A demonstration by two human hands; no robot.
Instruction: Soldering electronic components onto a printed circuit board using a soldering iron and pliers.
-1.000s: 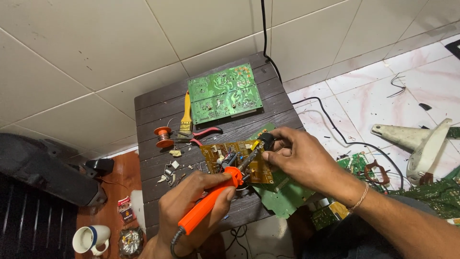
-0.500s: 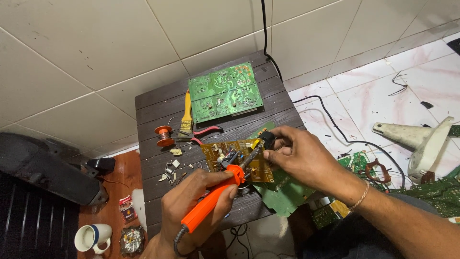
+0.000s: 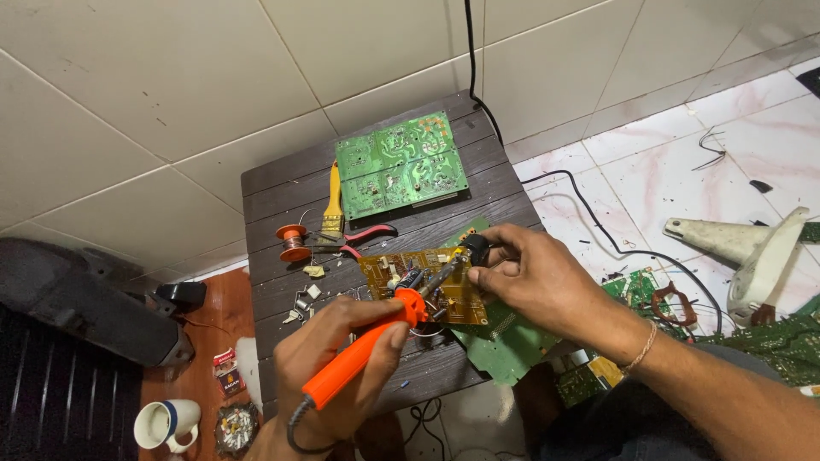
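Pale wall tiles and a marbled tiled floor point(image 3: 649, 154) are seen around 1 small dark slatted table point(image 3: 273, 192).

Item 1: orange-handled soldering iron point(image 3: 367, 354), gripped by the clenched fingers of the left hand point(image 3: 329, 363); its metal tip is angled up and away from the fingers, onto the yellow circuit board point(image 3: 465, 299).

Item 2: yellow circuit board, lying near the table's front right part, directly beyond the left fingertips and under the right fingers. A green board point(image 3: 504, 341) is partly covered by it and overhangs the table's right edge.

Item 3: black round component point(image 3: 475, 248), pinched between the fingertips of the right hand point(image 3: 534, 282) above the yellow board's far corner.

Item 4: large green circuit board point(image 3: 401, 164), laid well beyond both hands at the table's far edge.

Item 5: yellow brush point(image 3: 332, 203), red-handled pliers point(image 3: 363, 237) and copper wire spool point(image 3: 293, 242), grouped beyond the left fingers; small loose parts point(image 3: 303, 294) are scattered just past them.

Bare slats are left only along the table's left edge. A black cable point(image 3: 589, 213) is trailed over the floor beyond the right hand.
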